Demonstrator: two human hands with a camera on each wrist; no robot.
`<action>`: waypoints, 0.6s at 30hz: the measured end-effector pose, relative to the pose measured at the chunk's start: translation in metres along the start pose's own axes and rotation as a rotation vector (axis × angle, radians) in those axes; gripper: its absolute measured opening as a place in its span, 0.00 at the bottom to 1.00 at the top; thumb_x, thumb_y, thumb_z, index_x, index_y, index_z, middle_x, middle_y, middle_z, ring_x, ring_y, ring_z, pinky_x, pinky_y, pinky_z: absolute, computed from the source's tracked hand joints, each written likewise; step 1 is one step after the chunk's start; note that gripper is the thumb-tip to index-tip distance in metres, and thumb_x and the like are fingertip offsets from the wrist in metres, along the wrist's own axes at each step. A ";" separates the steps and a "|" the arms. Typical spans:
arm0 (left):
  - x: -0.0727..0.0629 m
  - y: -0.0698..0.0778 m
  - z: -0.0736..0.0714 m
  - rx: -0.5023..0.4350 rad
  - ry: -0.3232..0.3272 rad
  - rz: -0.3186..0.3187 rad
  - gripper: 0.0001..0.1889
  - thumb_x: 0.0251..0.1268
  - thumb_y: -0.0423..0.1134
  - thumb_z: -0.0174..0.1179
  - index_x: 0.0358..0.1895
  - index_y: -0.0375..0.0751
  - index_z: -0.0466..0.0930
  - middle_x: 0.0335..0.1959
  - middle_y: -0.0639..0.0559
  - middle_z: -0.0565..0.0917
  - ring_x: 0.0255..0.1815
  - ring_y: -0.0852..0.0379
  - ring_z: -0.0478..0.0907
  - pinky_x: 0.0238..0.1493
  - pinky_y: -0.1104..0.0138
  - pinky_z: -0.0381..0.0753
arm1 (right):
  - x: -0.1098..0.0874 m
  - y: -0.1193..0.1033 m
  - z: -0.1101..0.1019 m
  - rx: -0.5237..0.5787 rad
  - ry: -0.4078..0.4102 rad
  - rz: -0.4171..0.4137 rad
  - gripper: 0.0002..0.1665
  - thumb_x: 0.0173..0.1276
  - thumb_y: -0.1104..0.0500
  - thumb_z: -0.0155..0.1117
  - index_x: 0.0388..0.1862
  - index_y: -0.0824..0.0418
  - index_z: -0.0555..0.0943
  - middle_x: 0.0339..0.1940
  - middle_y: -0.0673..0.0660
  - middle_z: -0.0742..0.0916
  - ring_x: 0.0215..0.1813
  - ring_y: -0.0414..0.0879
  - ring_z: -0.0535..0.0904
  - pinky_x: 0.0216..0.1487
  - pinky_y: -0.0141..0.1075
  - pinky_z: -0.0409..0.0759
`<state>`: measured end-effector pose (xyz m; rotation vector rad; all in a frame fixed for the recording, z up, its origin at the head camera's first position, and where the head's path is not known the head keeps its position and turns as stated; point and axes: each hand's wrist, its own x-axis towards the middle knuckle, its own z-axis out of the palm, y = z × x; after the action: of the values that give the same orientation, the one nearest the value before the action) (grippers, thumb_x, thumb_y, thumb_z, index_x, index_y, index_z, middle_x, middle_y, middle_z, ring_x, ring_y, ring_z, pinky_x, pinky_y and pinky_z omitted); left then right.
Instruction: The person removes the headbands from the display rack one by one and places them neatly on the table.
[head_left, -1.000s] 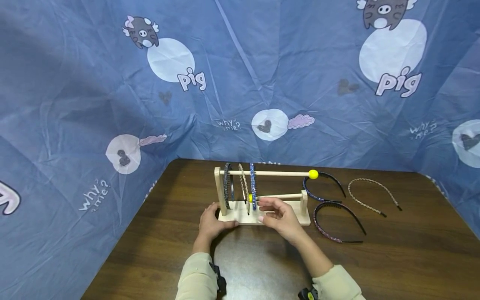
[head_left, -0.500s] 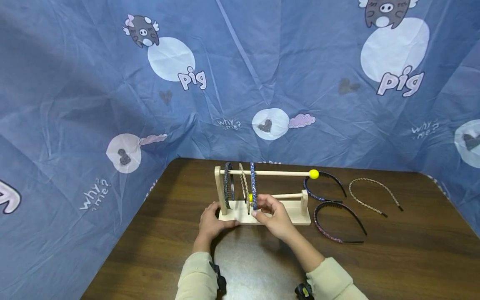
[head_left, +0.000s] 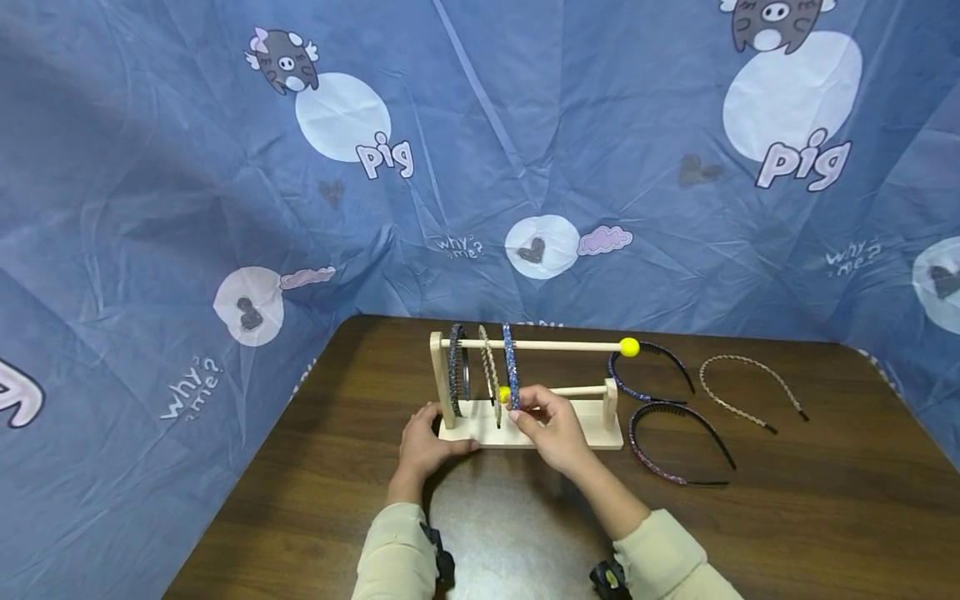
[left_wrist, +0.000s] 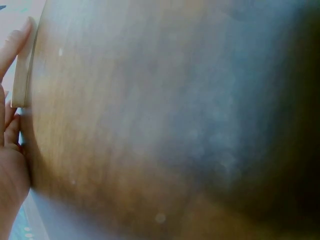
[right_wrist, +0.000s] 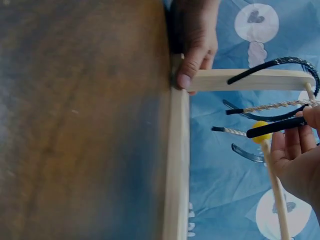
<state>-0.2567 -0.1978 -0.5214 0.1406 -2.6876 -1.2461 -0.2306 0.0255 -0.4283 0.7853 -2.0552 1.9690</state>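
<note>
Six headbands, three of them loose

One wooden rack (head_left: 486, 433) stands on the counter (head_left: 337, 467); its middle in the head view is the clock's centre here. It has two posts (head_left: 442, 383), two rods (head_left: 577, 391) and two yellow balls (head_left: 629, 347), one per rod. Three bands loop over the upper rod (head_left: 570, 346): a black band (head_left: 454, 371) just past 9 o'clock, a braided band (head_left: 490, 367) at 10, and a blue band (head_left: 512, 367) at 11.

The right hand (head_left: 553, 429), at 5 o'clock, pinches the near end of the blue band between thumb and fingers. The left hand (head_left: 423, 446), at 8, grips the end of the rack's base, its thumb along the near edge.

Three more bands lie on the counter: a navy band (head_left: 626, 388) and a plaited band (head_left: 738, 414) near 3 o'clock, the plaited one farther out, and a pink band (head_left: 660, 474) between 3 and 4. A blue cloth (head_left: 450, 192) hangs at 12.
</note>
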 end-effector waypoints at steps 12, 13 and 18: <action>0.000 0.001 0.000 0.012 -0.002 0.022 0.41 0.26 0.52 0.79 0.53 0.40 0.76 0.59 0.42 0.74 0.64 0.40 0.62 0.66 0.49 0.52 | 0.003 -0.018 -0.011 0.057 0.031 -0.009 0.06 0.57 0.80 0.57 0.35 0.80 0.75 0.39 0.73 0.82 0.36 0.45 0.79 0.35 0.27 0.77; 0.000 0.001 0.000 0.011 -0.001 0.021 0.41 0.26 0.52 0.79 0.53 0.40 0.76 0.59 0.42 0.74 0.64 0.40 0.62 0.67 0.50 0.51 | 0.003 -0.020 -0.012 0.053 0.036 -0.014 0.06 0.57 0.80 0.57 0.35 0.80 0.75 0.39 0.72 0.82 0.36 0.45 0.79 0.35 0.27 0.77; 0.001 0.001 0.000 0.006 -0.005 0.025 0.41 0.26 0.51 0.79 0.53 0.40 0.76 0.59 0.41 0.73 0.65 0.41 0.61 0.68 0.52 0.48 | 0.003 -0.025 -0.018 0.067 0.070 -0.016 0.06 0.57 0.81 0.57 0.35 0.80 0.75 0.39 0.73 0.81 0.37 0.43 0.79 0.36 0.27 0.77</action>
<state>-0.2573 -0.1976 -0.5205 0.1037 -2.6896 -1.2324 -0.2250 0.0428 -0.4038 0.7329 -1.9466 2.0366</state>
